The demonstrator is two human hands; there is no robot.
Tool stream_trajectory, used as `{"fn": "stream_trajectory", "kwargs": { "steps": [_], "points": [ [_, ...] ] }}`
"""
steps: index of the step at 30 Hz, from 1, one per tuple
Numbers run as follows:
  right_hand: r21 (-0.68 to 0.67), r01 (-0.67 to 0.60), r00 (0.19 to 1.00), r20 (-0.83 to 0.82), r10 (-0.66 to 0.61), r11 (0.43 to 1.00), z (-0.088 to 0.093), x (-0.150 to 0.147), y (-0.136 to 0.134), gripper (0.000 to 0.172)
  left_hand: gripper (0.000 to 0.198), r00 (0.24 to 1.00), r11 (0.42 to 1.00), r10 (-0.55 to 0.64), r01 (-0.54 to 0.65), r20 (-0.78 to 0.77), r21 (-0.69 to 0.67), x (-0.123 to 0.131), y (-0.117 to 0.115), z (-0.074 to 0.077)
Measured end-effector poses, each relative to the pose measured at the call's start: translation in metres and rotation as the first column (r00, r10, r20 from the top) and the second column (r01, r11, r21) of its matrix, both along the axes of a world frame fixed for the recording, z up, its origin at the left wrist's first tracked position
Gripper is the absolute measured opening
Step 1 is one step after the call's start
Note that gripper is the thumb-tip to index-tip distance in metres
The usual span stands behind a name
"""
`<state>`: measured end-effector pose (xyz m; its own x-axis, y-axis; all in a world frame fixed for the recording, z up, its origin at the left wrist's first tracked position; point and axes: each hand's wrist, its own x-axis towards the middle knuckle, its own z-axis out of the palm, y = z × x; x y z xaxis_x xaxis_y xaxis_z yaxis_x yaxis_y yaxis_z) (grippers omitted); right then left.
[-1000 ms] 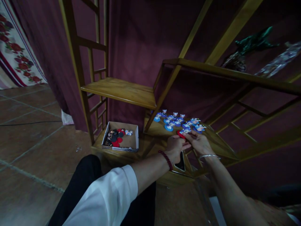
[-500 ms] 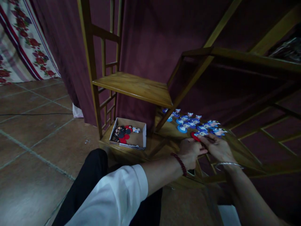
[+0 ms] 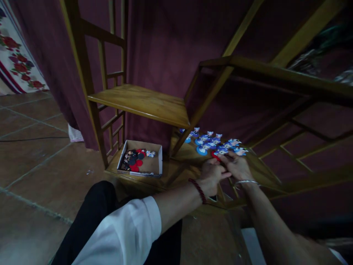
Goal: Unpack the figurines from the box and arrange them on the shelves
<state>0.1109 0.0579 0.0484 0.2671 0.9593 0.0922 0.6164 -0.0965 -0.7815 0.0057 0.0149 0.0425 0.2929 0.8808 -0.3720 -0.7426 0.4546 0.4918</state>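
Both my hands meet at the front edge of the lower shelf, around a small figurine with a round red base [image 3: 215, 156]. My left hand [image 3: 211, 173], with a dark red bead bracelet, is closed at the base. From the other side my right hand [image 3: 237, 168], wearing a silver bangle, pinches the same piece. Fingers hide most of it. Just behind stand several blue-and-white figurines [image 3: 203, 148] on blue bases, close together in rows.
An open cardboard box [image 3: 160, 162] on the shelf's left holds red and black discs [image 3: 134, 167] and small figures. Above it is a wooden shelf board [image 3: 143, 103]. A slanted wooden post [image 3: 209, 101] rises beside the figurines. A maroon curtain [image 3: 160, 55] hangs behind.
The view has turned slightly right, so everything sits further left in the picture. My hands stay together at the red base, with little visible change in their grip.
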Motion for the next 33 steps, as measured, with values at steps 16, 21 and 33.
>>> {"fn": "stream_trajectory", "kwargs": {
  "steps": [16,21,33],
  "points": [
    [0.131,-0.131,0.991,0.046,0.126,0.983,-0.019,0.018,0.017,0.025,0.056,0.995,0.997,-0.049,0.053,-0.082,0.056,0.003,-0.003,0.001],
    [0.126,-0.150,0.987,0.071,0.141,0.981,-0.026,0.026,0.021,0.025,0.053,0.996,0.998,-0.041,0.044,-0.082,0.035,0.004,-0.002,0.001],
    [0.112,-0.110,0.993,0.045,0.106,0.988,-0.016,0.019,0.014,0.030,0.039,0.989,0.996,-0.008,0.022,-0.149,0.090,0.007,-0.006,-0.002]
  ]
}}
